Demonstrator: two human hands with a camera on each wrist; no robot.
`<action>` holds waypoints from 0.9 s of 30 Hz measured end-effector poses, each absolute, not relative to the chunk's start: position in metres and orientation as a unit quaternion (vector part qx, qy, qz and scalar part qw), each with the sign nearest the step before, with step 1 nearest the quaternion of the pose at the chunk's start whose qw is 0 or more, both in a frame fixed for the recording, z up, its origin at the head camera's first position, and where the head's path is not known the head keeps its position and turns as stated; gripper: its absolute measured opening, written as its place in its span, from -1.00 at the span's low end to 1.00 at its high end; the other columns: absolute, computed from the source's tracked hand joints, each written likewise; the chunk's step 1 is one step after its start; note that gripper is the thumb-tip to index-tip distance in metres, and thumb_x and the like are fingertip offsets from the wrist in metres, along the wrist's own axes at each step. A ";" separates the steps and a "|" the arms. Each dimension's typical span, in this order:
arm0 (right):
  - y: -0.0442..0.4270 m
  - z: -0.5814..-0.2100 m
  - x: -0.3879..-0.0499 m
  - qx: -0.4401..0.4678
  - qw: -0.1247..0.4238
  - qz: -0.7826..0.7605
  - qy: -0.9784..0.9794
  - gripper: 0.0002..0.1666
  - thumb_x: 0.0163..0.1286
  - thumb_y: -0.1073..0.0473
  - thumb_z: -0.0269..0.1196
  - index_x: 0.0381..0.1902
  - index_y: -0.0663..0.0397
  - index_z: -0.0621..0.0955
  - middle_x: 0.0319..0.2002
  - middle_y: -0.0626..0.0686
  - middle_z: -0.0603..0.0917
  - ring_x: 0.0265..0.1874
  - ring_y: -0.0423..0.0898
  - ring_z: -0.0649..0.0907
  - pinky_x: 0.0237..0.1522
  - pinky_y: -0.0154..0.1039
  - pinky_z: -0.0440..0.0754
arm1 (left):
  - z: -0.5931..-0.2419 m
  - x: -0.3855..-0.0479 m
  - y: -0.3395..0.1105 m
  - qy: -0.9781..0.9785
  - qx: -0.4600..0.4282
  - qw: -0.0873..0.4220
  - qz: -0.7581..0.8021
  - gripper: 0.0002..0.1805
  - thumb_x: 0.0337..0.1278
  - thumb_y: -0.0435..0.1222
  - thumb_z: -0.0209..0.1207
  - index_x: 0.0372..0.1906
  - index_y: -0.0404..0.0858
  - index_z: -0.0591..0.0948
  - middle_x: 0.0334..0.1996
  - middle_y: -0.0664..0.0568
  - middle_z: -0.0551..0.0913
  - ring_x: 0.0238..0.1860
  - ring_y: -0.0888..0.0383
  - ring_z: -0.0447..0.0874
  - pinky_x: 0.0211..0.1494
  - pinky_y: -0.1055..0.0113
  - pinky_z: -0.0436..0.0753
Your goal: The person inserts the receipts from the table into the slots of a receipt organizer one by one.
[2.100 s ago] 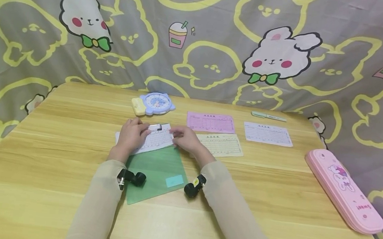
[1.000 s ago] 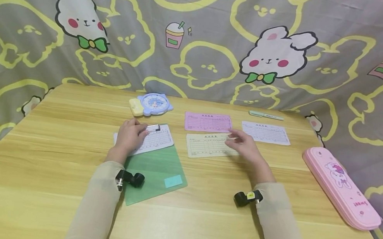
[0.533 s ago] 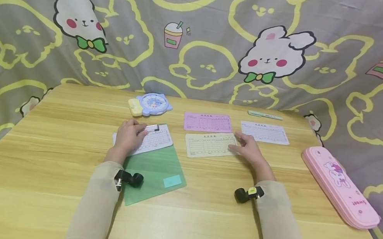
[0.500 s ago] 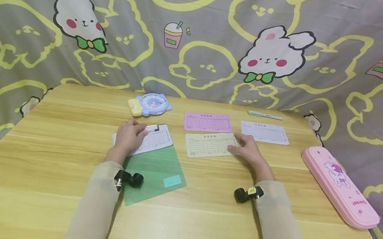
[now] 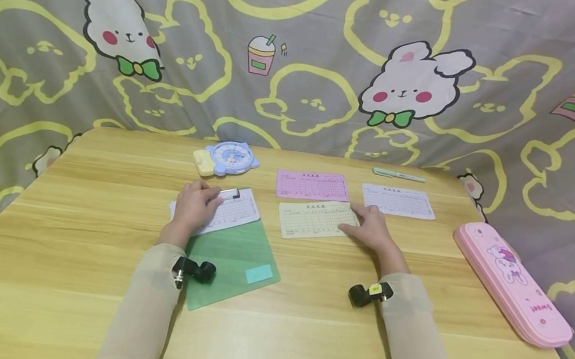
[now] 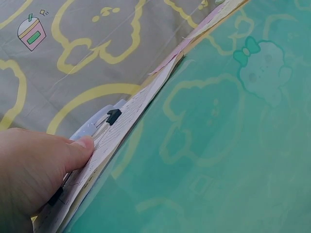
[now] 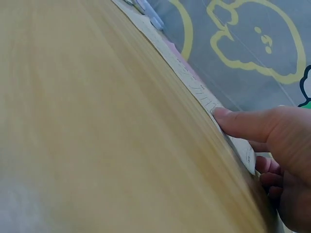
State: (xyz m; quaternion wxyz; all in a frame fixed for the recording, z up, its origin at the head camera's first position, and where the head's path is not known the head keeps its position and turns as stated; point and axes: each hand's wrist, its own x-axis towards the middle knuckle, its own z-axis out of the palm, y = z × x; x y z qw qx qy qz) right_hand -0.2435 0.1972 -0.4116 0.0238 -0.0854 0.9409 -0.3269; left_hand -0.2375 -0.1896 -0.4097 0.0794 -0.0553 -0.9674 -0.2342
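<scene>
Curtain: grey [image 5: 308, 35], printed with bunnies, across the upper half of the head view.
Table: pale wood [image 5: 319, 329], filling the lower half.
Clipboard: green and see-through [image 5: 229, 255], tilted, left of centre.
Pencil case: pink [image 5: 513, 285], at the right edge.
Yellow slip: pale yellow [image 5: 312, 220], flat on the wood at the centre, ruled in a fine dark grid under a printed heading, slightly tilted.
Clipped paper: white [image 5: 236, 212], gridded, at the clipboard's top, more than one layer at its edge.
Pink slip: gridded [image 5: 313, 186], just above the yellow one.
White slip: gridded [image 5: 398, 201], right of the pink one.
My left hand: [image 5: 191, 207] thumb bent onto the clip, pinching it; my other fingers are partly hidden.
My right hand: [image 5: 374, 226] pinching the yellow slip's right end, thumb on top.
Clock: blue [image 5: 232, 156], above the clipboard.
Pen: pale green [image 5: 398, 174], upper right.
Clip: metal [image 5: 230, 193], black-ended.
</scene>
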 end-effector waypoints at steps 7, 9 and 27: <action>0.195 -0.411 -0.239 -0.083 0.004 -0.354 0.931 -0.28 0.00 0.05 0.30 0.10 0.26 0.38 -0.18 0.22 0.30 -0.22 0.07 0.28 -0.18 -0.06 0.27 | -0.410 -0.238 -0.189 -0.966 -0.057 0.082 -0.239 -0.61 0.12 -0.18 0.02 0.03 -0.27 0.48 -0.18 -0.11 0.36 -0.15 -0.04 0.23 -0.09 0.10 0.20; 0.194 -0.411 -0.238 -0.084 -0.001 -0.361 0.929 -0.31 0.01 0.08 0.29 0.09 0.27 0.39 -0.19 0.22 0.30 -0.25 0.06 0.29 -0.22 -0.10 0.27 | -0.411 -0.238 -0.190 -0.966 -0.056 0.082 -0.239 -0.61 0.12 -0.18 0.02 0.03 -0.27 0.48 -0.18 -0.11 0.36 -0.15 -0.04 0.23 -0.09 0.09 0.19; 0.194 -0.412 -0.236 -0.087 -0.013 -0.424 0.902 -0.38 0.10 0.33 0.16 0.14 0.32 0.27 0.15 0.29 0.23 0.17 0.15 0.16 0.14 -0.07 0.06 | -0.409 -0.237 -0.189 -0.966 -0.053 0.074 -0.243 -0.60 0.12 -0.18 0.02 0.04 -0.28 0.47 -0.17 -0.12 0.35 -0.15 -0.04 0.22 -0.09 0.09 0.19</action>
